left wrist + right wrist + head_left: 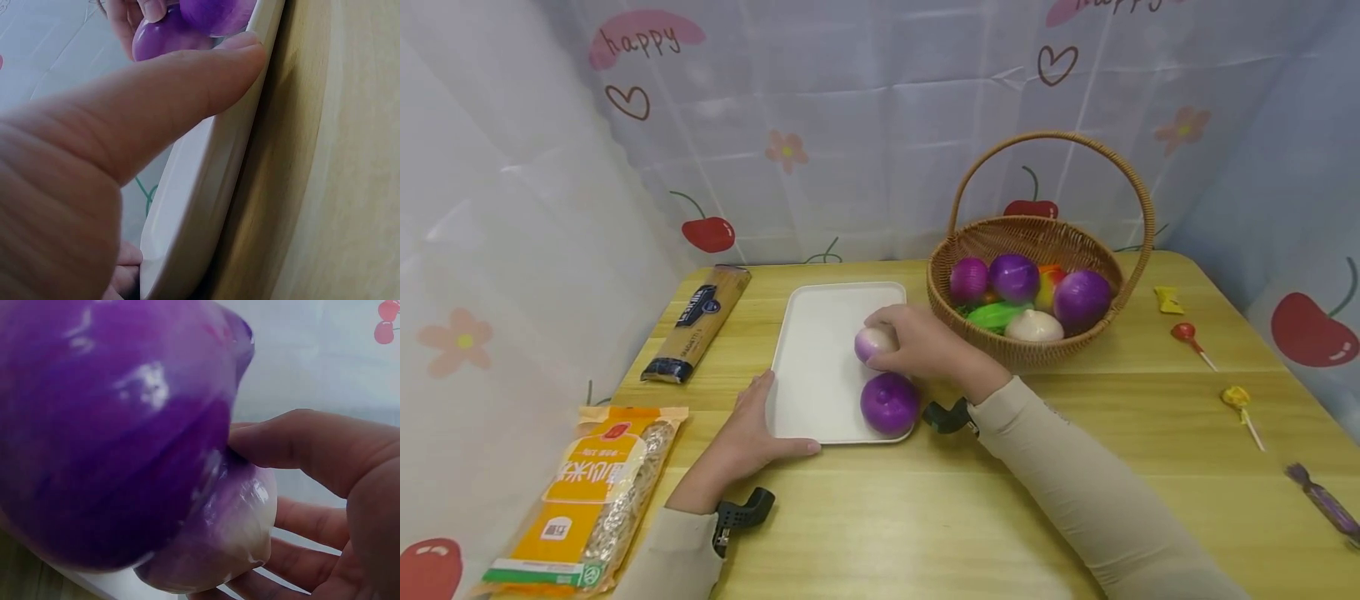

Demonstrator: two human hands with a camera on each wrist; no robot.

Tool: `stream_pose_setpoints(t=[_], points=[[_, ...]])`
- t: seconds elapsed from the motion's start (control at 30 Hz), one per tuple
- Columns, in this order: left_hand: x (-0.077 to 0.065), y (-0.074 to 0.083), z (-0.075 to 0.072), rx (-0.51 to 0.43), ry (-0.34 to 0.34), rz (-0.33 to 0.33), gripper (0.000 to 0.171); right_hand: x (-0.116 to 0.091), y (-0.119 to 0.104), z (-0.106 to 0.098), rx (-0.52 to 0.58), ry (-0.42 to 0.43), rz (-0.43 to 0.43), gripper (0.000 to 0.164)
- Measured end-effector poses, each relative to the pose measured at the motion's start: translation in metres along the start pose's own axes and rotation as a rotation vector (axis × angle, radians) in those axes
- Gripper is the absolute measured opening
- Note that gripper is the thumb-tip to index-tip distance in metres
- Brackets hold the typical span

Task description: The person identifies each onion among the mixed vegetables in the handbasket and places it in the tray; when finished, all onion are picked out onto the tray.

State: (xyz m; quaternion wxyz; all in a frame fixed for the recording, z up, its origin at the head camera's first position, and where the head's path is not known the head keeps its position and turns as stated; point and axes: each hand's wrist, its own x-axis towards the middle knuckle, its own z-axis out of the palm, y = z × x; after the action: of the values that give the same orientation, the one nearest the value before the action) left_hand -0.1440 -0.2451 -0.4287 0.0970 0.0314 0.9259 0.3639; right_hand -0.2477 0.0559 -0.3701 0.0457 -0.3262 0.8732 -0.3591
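Observation:
A white tray (820, 358) lies on the table in front of me. My left hand (752, 433) spans its near left corner, the straight thumb along the near rim and the fingers at the left side. Over the tray's right side my right hand (917, 337) holds a small glossy purple-and-white toy onion (872, 343), thumb on the near side and fingers around the far side. A larger purple toy onion (890, 404) sits in the tray's near right corner, just below the held one. In the right wrist view this purple onion (112, 437) overlaps the smaller onion (225, 531).
Behind my right hand stands a wicker basket (940, 296) with a tall handle, holding several toy vegetables. A spaghetti pack (696, 325) and a noodle bag (583, 500) lie at the left. Candies, including a red lollipop (1184, 333) and a yellow lollipop (1236, 398), lie along the right.

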Motion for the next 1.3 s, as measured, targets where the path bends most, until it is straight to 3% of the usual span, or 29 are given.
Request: stream_pose_setpoints(t=[0.6,1.0,1.3], points=[[0.0010,-0.0003,0.0006,-0.001,0.002,0.003,0.145,0.0020,0.0027,0.0060,-0.065,0.006,0.067,0.052],[0.0004,0.0018,0.0003,0.005,0.002,-0.003,0.145,0.0003,0.0001,0.0046,-0.107,0.003,0.004,0.049],[-0.0010,0.0014,0.0000,0.002,0.003,0.007,0.144,-0.0010,-0.0014,0.0035,-0.066,0.004,-0.001,0.048]])
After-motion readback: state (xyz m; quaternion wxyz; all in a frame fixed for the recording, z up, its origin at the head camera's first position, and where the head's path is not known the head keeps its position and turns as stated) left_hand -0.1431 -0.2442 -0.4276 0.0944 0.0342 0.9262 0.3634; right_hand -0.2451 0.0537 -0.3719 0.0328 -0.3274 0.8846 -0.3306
